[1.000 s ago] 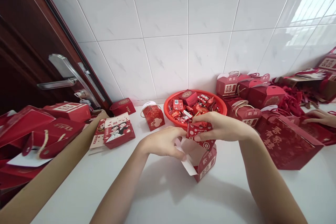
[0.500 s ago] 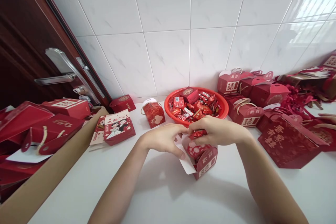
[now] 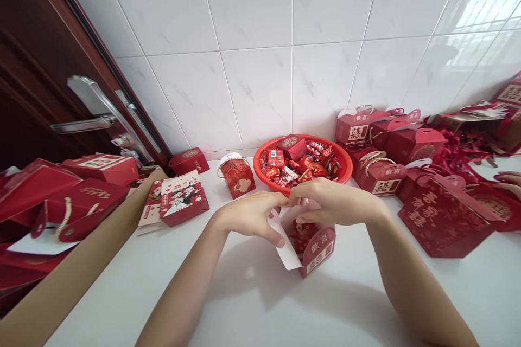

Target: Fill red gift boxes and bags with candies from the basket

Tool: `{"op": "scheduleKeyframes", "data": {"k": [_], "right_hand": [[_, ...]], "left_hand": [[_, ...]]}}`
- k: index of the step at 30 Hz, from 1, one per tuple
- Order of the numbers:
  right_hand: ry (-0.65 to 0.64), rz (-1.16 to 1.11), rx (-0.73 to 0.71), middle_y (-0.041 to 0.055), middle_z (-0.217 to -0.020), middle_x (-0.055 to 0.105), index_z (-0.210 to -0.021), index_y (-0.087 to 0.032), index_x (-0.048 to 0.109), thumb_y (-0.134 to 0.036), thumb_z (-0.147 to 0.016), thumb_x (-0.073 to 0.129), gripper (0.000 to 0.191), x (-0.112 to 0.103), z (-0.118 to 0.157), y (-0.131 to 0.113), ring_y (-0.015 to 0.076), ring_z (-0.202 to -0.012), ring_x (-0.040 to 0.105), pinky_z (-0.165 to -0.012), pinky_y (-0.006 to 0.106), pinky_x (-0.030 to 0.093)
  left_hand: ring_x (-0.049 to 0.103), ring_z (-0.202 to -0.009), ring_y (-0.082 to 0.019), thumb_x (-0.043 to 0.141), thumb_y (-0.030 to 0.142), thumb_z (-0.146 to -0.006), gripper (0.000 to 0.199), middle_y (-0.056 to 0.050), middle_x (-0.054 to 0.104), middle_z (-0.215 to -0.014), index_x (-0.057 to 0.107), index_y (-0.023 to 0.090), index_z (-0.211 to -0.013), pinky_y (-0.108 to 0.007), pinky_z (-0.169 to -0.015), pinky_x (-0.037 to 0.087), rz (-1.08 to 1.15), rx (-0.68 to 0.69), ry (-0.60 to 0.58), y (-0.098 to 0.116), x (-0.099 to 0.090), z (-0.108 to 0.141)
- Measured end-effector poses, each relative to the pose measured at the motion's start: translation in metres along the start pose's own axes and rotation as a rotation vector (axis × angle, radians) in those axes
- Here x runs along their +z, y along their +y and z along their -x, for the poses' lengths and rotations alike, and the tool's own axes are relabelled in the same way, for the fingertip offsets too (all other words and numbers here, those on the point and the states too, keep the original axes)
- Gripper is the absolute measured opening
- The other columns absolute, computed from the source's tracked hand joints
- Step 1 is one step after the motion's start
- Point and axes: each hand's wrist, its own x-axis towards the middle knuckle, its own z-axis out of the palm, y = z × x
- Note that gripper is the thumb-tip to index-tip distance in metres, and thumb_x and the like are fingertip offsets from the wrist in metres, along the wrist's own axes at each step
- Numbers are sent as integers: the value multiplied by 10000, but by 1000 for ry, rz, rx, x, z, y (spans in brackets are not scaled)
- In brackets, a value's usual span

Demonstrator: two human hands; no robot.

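Observation:
An open red gift box [image 3: 319, 252] stands on the white table between my hands, its white-lined flap [image 3: 288, 252] tilted out to the left. My left hand [image 3: 254, 218] grips the flap side, thumb along the flap and fingertips behind it. From the right, my right hand [image 3: 334, 203] reaches over the opening, its thumb inside and its curled fingers at the far edge. Red patterned contents [image 3: 302, 232] show inside, partly hidden by the hand. Just behind is a red basket [image 3: 345, 165] of wrapped candies [image 3: 307, 165] with a small red box [image 3: 293, 146] on top.
A red box with a rope handle [image 3: 239, 178] and a box with a printed couple [image 3: 184, 203] stand at left. A carton [image 3: 95, 249] of red boxes fills the far left. More gift boxes [image 3: 448, 222] stand at right, beside another person's hand [image 3: 510, 181].
The red patterned piece that rose in the box's opening under my right hand no longer shows there; darker red contents show lower inside. My hands have barely moved. The view has shifted slightly.

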Motion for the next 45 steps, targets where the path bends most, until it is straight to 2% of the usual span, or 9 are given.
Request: {"op": "scheduleKeyframes", "data": {"k": [4, 9, 15, 20, 26, 31, 38, 42, 45], "right_hand": [[65, 104, 96, 50, -977, 707, -1073, -197, 665, -222, -890, 576, 205, -11, 16, -3, 193, -852, 639, -657, 263, 413], [3, 228, 300, 22, -815, 661, -844, -201, 622, -265, -818, 631, 70, -13, 26, -6, 176, -721, 589, -577, 264, 347], [-41, 430, 418, 19, -709, 598, -719, -200, 538, -306, -795, 667, 183, 1, 12, -11, 177, -673, 566, -535, 275, 267], [-4, 433, 433, 26, -712, 612, -743, -204, 554, -506, -934, 537, 358, 9, 1, -17, 183, -663, 584, -555, 277, 274], [-144, 335, 379, 5, -764, 626, -863, -211, 597, -512, -722, 769, 374, 6, 6, -14, 199, -706, 594, -561, 263, 315], [-224, 250, 311, 2, -793, 620, -905, -224, 645, -476, -786, 706, 286, 4, 9, -13, 187, -729, 586, -572, 261, 332], [-323, 135, 281, 9, -765, 627, -843, -206, 690, -636, -770, 687, 436, 6, 0, 1, 161, -667, 558, -537, 256, 319], [-345, 85, 244, 16, -796, 647, -919, -203, 725, -688, -661, 751, 550, 4, 0, 11, 167, -677, 581, -522, 248, 338], [-314, 97, 228, 12, -759, 638, -931, -202, 727, -673, -680, 740, 534, 4, 0, 10, 170, -670, 591, -524, 248, 354]], "left_hand": [[593, -1205, -294, 815, 379, -672, 813, -72, 569, -1449, 532, 257, -1425, -338, -956, 475, -39, -92, 16, 2, -2, 5], [544, -1276, -305, 806, 393, -675, 820, -55, 532, -1493, 532, 257, -1436, -337, -1008, 449, -75, -174, 29, 10, -6, 14], [539, -1279, -306, 769, 430, -724, 756, -50, 596, -1424, 554, 235, -1421, -318, -995, 444, -159, -182, 50, 16, -9, 19], [592, -1185, -295, 723, 556, -757, 772, -68, 651, -1338, 544, 225, -1431, -318, -926, 460, -190, -171, 16, 11, -11, 18], [565, -1227, -288, 704, 603, -764, 791, -65, 606, -1405, 529, 232, -1440, -299, -938, 447, -189, -149, 21, 8, -13, 21], [624, -1101, -251, 684, 404, -810, 556, -38, 676, -1257, 611, 254, -1341, -281, -885, 459, -228, -102, 18, 9, -11, 15], [525, -1297, -295, 637, 302, -844, 590, -46, 586, -1420, 504, 272, -1418, -336, -965, 441, -245, -129, 141, 13, 12, -2], [600, -1159, -283, 661, 255, -788, 686, -44, 663, -1265, 428, 298, -1431, -309, -786, 452, -228, -125, 175, 17, 17, -5], [629, -936, -263, 663, 312, -766, 477, -47, 683, -1040, 534, 231, -1218, -302, -636, 386, -232, -183, 164, 17, 16, -6]]}}
